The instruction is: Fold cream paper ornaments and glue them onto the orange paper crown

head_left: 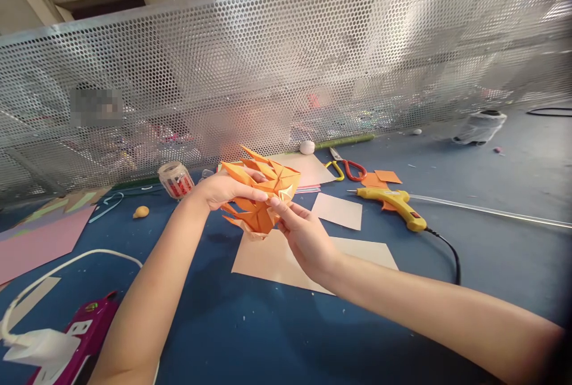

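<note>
An orange folded paper model (261, 191) with many pointed spikes is held above the blue table (277, 331). My left hand (223, 189) grips its left side, fingers wrapped over the top. From the lower right my right hand (301, 233) pinches a paler flap near the model's middle. Under the hands lies a peach paper sheet (277, 260).
A yellow glue gun (393, 203) with a black cord lies to the right, scissors (346, 167) and orange scraps behind it. A tape roll (176, 179) stands at the left, pink paper (40, 242) further left. A perforated metal screen (286, 63) closes the back. A magenta power strip (84, 325) sits near left.
</note>
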`<state>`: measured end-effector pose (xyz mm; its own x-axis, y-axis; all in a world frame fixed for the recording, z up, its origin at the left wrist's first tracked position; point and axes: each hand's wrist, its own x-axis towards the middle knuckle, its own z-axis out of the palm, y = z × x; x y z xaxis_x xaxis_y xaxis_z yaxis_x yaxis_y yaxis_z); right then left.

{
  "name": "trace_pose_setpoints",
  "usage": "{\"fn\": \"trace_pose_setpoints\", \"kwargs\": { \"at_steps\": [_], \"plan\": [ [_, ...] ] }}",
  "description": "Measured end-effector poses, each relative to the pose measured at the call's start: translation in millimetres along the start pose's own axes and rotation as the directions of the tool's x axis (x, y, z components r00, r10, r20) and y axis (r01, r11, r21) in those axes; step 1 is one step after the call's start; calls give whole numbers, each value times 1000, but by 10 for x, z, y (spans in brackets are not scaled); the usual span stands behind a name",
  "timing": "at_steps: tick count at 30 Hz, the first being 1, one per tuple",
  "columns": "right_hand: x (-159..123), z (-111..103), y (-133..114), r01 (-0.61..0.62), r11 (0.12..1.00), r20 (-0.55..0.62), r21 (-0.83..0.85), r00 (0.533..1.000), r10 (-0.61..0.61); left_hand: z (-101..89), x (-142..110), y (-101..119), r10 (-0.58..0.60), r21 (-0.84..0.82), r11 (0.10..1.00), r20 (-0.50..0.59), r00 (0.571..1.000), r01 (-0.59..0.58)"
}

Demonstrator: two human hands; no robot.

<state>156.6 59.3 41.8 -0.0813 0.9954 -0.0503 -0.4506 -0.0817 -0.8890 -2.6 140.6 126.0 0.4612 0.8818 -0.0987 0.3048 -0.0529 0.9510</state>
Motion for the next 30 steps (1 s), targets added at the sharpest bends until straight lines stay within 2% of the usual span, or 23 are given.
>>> {"fn": "trace_pose_setpoints", "kwargs": {
  "at_steps": [10,14,25,30],
  "plan": [
    [-1,-32,32,-5,999,-7,-32,1000,5,25,-47,79,-36,103,994,-33,999,39],
    [16,-44,60,-11,999,-13,-43,1000,11,20,-39,81,-50,128,990,-11,999,51],
    [37,-78,98,-23,997,-14,-80,1000,22,-1,-8,75,-1,251,968,40,999,-9],
    [111,-81,110,-47,993,-2,-109,999,47,10,-14,87,38,354,934,15,999,-41]
  ]
}}
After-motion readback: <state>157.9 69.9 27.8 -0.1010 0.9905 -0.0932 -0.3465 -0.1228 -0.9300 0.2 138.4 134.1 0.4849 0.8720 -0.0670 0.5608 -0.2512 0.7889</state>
